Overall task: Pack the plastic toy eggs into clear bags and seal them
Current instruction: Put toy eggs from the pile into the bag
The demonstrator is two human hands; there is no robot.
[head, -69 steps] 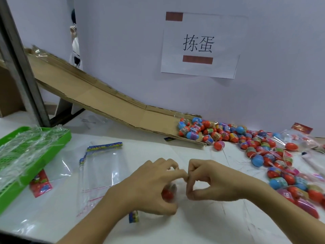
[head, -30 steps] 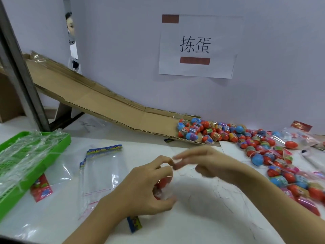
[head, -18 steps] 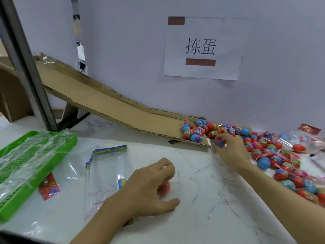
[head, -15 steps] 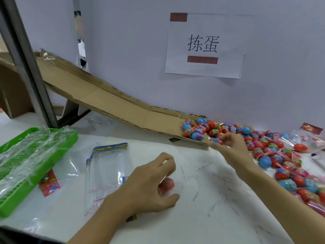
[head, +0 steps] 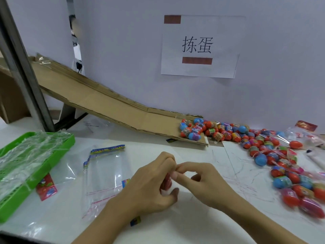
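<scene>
— White worktop [head: 202,226] against a pale wall, paper sign [head: 200,46] taped up, cardboard chute [head: 109,106] sloping down from the far left. Green tray [head: 66,143] at the left edge, then a stack of empty clear bags [head: 105,168] lying flat.

— And in the middle?

— The left hand [head: 149,187] is curled round a bag with a red egg [head: 167,182] in it, near the front of the worktop. The right hand [head: 204,182] meets it, thumb and forefinger pinched at the bag's mouth; whether it holds a second egg there, I cannot tell.

— What might go wrong?

— I'd guess the film slips from that small pinch, or the mouth folds shut, and the egg rolls off across the worktop. A crooked seal strip would likely stick to itself, too.

— And the right side?

— The loose egg pile [head: 246,138] spills from the chute's foot to the near right, mixed with filled bags [head: 299,143]. A careless elbow could scatter it.
</scene>
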